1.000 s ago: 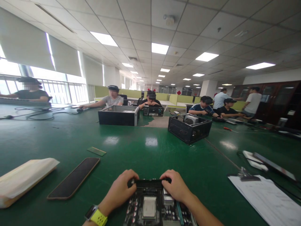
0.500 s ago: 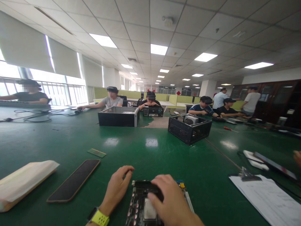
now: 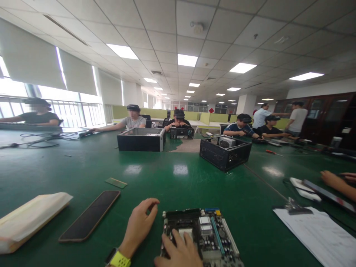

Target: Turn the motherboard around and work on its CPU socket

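Observation:
A computer motherboard (image 3: pixel 219 237) lies on the green table close in front of me. My right hand (image 3: pixel 180 250) is over its lower left part with fingers apart, at the processor socket. A square silver processor (image 3: pixel 185 233) shows partly behind those fingers; whether they touch it I cannot tell. My left hand (image 3: pixel 143 218) rests on the table left of the board, loosely curved, thumb and fingers apart, holding nothing. Beyond it lies a green memory module (image 3: pixel 116 183). Further left is a dark smartphone (image 3: pixel 90 216).
A paper-wrapped package (image 3: pixel 33 218) is at far left. A clipboard with papers (image 3: pixel 319 231) lies right, near another person's hands (image 3: pixel 339 183). Black computer cases (image 3: pixel 140 142) and an open case (image 3: pixel 225 154) stand farther back. Other people sit around the table.
My right hand has moved down and left over the motherboard, uncovering its top and right side. The board appears shifted slightly right. My left hand has barely moved.

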Motion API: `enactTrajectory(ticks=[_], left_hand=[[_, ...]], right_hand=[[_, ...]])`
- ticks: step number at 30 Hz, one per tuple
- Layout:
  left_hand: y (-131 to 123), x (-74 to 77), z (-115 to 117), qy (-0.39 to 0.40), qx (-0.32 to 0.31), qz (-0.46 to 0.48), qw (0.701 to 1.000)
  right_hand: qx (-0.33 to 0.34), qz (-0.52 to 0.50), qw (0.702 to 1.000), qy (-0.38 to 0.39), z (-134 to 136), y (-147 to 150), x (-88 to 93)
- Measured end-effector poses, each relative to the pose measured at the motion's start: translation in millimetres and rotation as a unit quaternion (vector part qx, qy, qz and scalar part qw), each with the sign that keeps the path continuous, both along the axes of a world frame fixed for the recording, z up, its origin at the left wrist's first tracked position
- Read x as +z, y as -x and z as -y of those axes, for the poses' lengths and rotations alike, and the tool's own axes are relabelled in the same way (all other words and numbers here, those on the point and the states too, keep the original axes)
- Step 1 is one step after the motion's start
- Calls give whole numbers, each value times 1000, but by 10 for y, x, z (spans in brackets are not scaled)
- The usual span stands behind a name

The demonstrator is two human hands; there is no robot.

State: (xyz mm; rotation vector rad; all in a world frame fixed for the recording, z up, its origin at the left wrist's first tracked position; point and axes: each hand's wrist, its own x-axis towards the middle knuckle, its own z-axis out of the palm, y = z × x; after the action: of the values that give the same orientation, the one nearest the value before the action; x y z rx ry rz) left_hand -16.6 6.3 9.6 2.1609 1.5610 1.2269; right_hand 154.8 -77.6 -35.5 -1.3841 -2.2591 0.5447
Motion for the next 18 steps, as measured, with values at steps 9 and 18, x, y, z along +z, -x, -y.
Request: enactTrajectory(ticks=[9, 18], left_hand=[[-10, 5, 25, 39, -22, -19, 999], [0, -21, -10, 45, -41, -22, 998]], right_hand=[[-201, 83, 975, -39, -621, -1410, 493], [-342, 144, 926, -70, -823, -1751, 420]])
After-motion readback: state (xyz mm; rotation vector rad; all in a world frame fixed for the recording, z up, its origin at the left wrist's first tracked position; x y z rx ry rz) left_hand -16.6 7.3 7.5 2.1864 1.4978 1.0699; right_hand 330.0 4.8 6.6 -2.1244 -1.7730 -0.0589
